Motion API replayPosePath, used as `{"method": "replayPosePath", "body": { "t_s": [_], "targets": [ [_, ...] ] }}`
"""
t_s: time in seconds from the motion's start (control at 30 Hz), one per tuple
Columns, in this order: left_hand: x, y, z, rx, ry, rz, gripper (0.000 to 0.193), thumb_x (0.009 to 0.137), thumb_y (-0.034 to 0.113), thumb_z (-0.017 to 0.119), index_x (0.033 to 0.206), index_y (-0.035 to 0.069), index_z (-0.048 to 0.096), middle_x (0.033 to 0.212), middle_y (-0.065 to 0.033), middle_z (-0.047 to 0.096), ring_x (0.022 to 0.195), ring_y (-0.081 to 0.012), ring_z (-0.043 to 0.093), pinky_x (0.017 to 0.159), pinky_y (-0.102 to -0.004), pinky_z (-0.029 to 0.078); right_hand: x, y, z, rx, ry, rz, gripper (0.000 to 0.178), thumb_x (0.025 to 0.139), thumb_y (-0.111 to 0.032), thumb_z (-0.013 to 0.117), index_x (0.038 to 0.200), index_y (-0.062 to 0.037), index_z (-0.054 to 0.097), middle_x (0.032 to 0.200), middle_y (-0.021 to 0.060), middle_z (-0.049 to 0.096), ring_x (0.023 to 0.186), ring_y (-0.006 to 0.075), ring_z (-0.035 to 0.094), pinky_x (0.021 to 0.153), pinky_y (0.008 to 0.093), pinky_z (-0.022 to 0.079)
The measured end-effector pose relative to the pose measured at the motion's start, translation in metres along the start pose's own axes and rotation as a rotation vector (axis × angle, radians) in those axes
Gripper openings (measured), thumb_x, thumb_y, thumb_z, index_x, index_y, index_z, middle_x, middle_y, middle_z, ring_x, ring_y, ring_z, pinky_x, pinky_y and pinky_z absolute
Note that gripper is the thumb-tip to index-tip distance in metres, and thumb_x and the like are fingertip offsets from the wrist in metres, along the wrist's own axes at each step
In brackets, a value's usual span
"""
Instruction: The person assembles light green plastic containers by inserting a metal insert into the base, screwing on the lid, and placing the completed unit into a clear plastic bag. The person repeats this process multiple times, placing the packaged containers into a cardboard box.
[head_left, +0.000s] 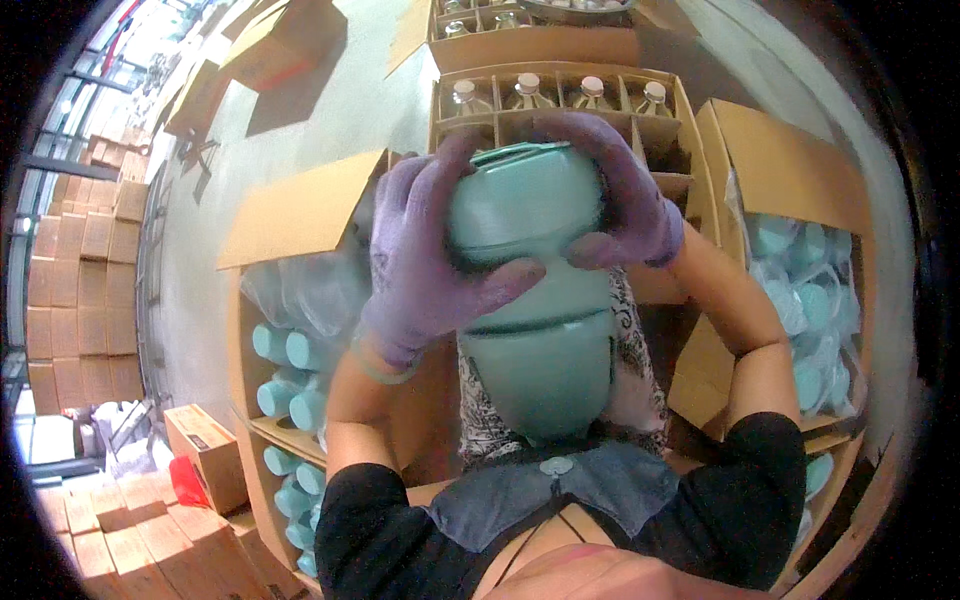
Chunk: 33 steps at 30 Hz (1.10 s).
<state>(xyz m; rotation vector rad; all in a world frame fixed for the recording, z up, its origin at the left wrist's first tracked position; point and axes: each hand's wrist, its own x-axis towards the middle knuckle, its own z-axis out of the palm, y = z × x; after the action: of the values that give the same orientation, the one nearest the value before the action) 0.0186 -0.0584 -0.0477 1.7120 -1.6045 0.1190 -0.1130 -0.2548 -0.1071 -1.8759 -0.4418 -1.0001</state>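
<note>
My left hand (425,250), in a purple glove, is wrapped round the left side of a smooth teal rounded container (525,210). My right hand (630,195), gloved the same way, grips its right side, fingers over the top and thumb in front. A dark, lid-like rim shows at the container's far end. Below, a wider teal body (540,370) with a seam band tapers down over my lap; whether it is one piece with the held part I cannot tell. Just beyond my hands stands a divided cardboard box (565,72) with capped clear bottles (528,92).
An open carton (245,350) at my left holds teal cylinders (270,342) and clear plastic film. At my right, another open carton (790,165) has plastic-wrapped teal pieces (818,305). Farther back is a second bottle box (540,48). Stacked cartons (80,280) line the left.
</note>
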Motion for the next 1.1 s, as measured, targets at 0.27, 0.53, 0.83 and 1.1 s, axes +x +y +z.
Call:
{"method": "replayPosePath", "body": {
  "t_s": [0.27,0.53,0.83,1.1],
  "targets": [
    [0.017,0.009,0.010,0.142,-0.021,0.053,0.062,0.063,0.028,0.083,0.114,0.001,0.060,0.104,-0.0175,0.058,0.099,-0.0341,0.057,0.088,-0.0423,0.048,-0.019,0.022,-0.009,-0.090,-0.033,0.070,0.084,0.072,-0.045,0.078,0.133,0.0030,0.047,0.131,0.0192,0.053,0.122,0.0315,0.051,0.103,0.0423,0.040],
    [0.019,0.014,0.014,0.187,-0.028,0.072,0.057,0.061,0.025,0.084,0.110,0.006,0.062,0.100,-0.0139,0.058,0.092,-0.0338,0.056,0.083,-0.0434,0.046,-0.027,0.020,-0.009,-0.073,-0.010,0.090,0.073,0.077,-0.041,0.074,0.130,0.0026,0.050,0.131,0.0187,0.053,0.120,0.0289,0.052,0.102,0.0412,0.041],
    [0.008,-0.011,0.012,-0.168,0.036,-0.024,0.056,0.064,0.023,0.064,0.113,-0.003,0.059,0.107,-0.0160,0.054,0.103,-0.0295,0.050,0.092,-0.0389,0.042,-0.047,0.070,0.024,0.761,0.141,0.199,0.085,0.076,-0.036,0.075,0.144,-0.0040,0.035,0.141,0.0101,0.045,0.128,0.0232,0.043,0.111,0.0391,0.029],
    [-0.032,-0.051,0.060,-0.672,0.335,-0.349,0.084,0.088,0.070,0.044,0.130,-0.003,0.045,0.132,-0.0190,0.050,0.119,-0.0276,0.049,0.106,-0.0415,0.039,-0.057,0.075,0.037,0.619,0.210,0.173,0.084,0.073,-0.035,0.077,0.140,-0.0036,0.038,0.130,0.0135,0.051,0.120,0.0232,0.048,0.103,0.0391,0.037]
  ]
}}
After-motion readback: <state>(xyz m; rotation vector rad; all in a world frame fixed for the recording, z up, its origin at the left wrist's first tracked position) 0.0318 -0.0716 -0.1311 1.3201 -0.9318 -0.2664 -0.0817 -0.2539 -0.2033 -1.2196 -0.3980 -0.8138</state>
